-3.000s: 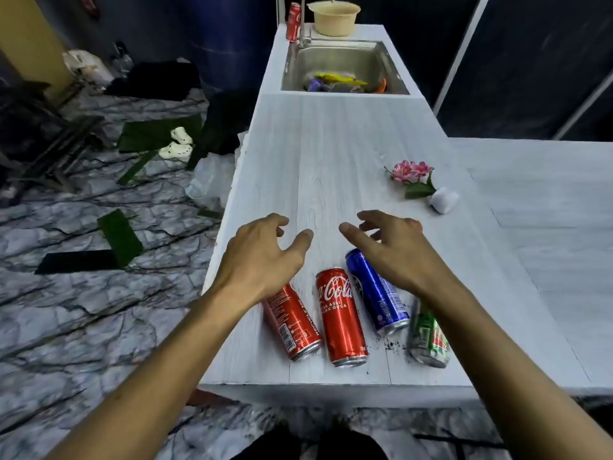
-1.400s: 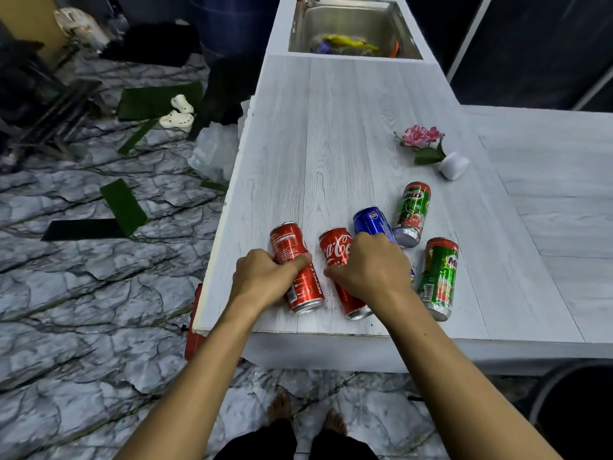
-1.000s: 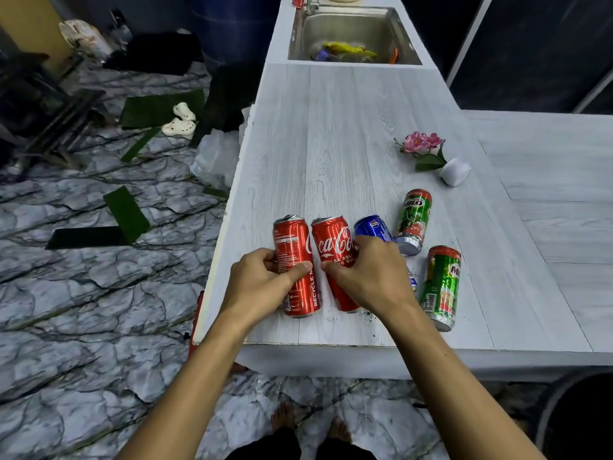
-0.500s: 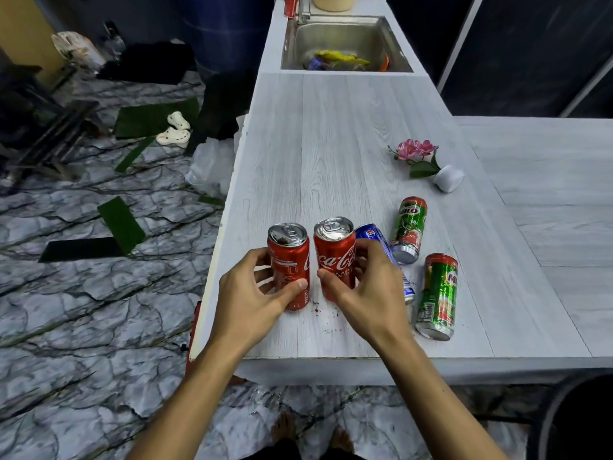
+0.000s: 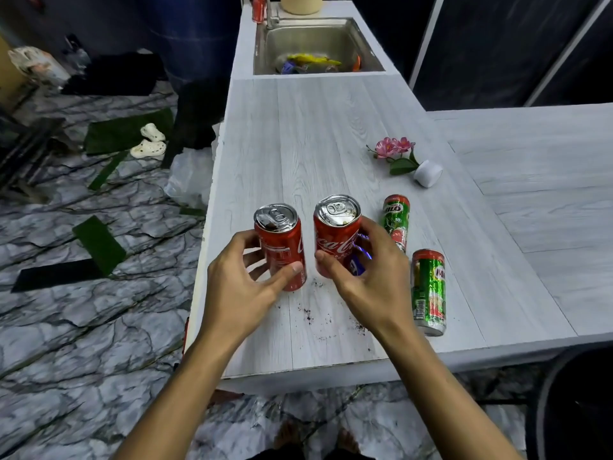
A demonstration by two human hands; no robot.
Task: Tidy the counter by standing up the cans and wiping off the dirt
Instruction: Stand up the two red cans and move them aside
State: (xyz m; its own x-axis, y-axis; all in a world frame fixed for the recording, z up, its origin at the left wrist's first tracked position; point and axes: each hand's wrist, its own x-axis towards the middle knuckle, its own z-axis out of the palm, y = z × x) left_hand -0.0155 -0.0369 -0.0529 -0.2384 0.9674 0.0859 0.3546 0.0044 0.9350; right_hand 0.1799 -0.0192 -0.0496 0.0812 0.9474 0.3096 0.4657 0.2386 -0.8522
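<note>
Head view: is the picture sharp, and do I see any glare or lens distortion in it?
Head view: wide-angle bending curves the counter edges; bright glare sits on both red can tops; the hands look slightly soft, and the sink contents are too blurred to name.

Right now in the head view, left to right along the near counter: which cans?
Upright red can in left hand → upright red Coca-Cola can in right hand → lying green Milo can, farther → lying green Milo can, nearer.

Pink artificial flower (image 5: 393,148) with a white pot (image 5: 428,173) lying tipped over, steel sink (image 5: 365,41) holding bright clutter, white clogs (image 5: 149,145) on marble floor (image 5: 66,327)
</note>
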